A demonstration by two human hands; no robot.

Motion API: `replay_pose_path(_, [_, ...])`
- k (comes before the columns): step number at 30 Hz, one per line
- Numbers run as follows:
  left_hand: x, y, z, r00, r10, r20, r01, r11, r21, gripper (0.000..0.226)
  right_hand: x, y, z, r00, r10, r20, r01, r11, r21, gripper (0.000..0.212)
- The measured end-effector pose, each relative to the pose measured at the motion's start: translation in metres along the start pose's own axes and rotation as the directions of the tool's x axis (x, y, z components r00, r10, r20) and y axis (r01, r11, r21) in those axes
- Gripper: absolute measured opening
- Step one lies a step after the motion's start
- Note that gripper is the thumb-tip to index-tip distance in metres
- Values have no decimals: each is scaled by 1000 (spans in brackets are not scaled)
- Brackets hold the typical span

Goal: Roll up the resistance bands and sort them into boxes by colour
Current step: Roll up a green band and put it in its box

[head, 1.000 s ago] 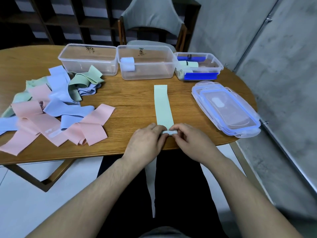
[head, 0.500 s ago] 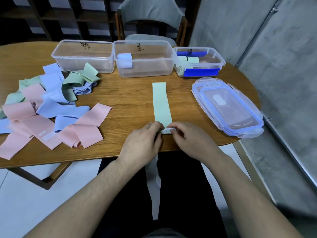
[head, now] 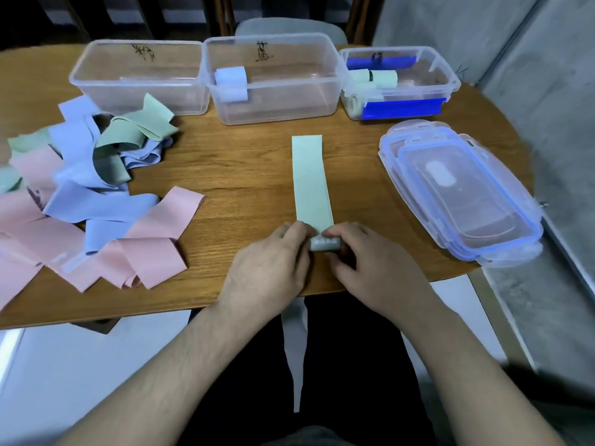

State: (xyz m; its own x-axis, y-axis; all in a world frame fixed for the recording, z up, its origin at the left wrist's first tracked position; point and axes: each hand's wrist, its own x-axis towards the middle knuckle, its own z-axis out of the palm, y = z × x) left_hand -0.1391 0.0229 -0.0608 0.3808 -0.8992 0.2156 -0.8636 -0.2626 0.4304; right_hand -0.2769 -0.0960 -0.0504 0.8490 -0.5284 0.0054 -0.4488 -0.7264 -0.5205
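Observation:
A pale green resistance band (head: 310,181) lies flat along the table, pointing away from me. Its near end is turned into a small roll (head: 324,244). My left hand (head: 273,268) and my right hand (head: 373,268) pinch that roll from either side near the table's front edge. A loose tail of the band (head: 294,349) hangs down below the edge. Three clear boxes stand at the back: the left box (head: 138,91) holds nothing, the middle box (head: 273,101) holds a rolled blue band (head: 231,82), the right box (head: 447,82) holds rolled green bands (head: 376,80).
A heap of loose pink, blue and green bands (head: 80,194) covers the left of the wooden table (head: 241,162). Stacked clear lids with blue rims (head: 460,194) lie at the right. A chair stands behind the boxes, and a grey wall runs on the right.
The roll at the band's near end has grown slightly as both hands turned it forward. The camera has tipped down and moved closer.

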Motion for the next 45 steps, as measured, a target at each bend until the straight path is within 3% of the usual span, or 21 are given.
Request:
replay_pose_path(6, [-1,-3,1,1000,-1,-4,1,999,-51,20,2,3,3,1000,-8,-27,7,999,-51,29])
replay_pose_path(10, [2,-6,0,999,12,31,-12,1000,-7,30,4,3,2,1000,-1,-2,1,998,-69,38])
replay_pose_path(14, [10,-9,-2,999,43,3,-44,998,43,26,11,2,-2,1000,-5,29,7,998,-68,41])
replay_pose_path(21, [6,-10,-5,996,73,43,-74,997,5,32,8,-1,0,999,-44,25,46,997,-68,27])
replay_pose_path(33, [-17,-2,-6,995,32,93,-29,999,-42,36,-18,-11,5,998,-59,-24,58,998,-26,32])
replay_pose_path(38, [-15,-1,-8,992,-18,129,25,998,-55,25,-20,-10,5,996,-48,-70,46,999,-19,21])
replay_pose_path(45, [-16,0,-8,995,-29,96,37,996,-82,29,-12,-9,2,998,12,-64,-10,999,33,18])
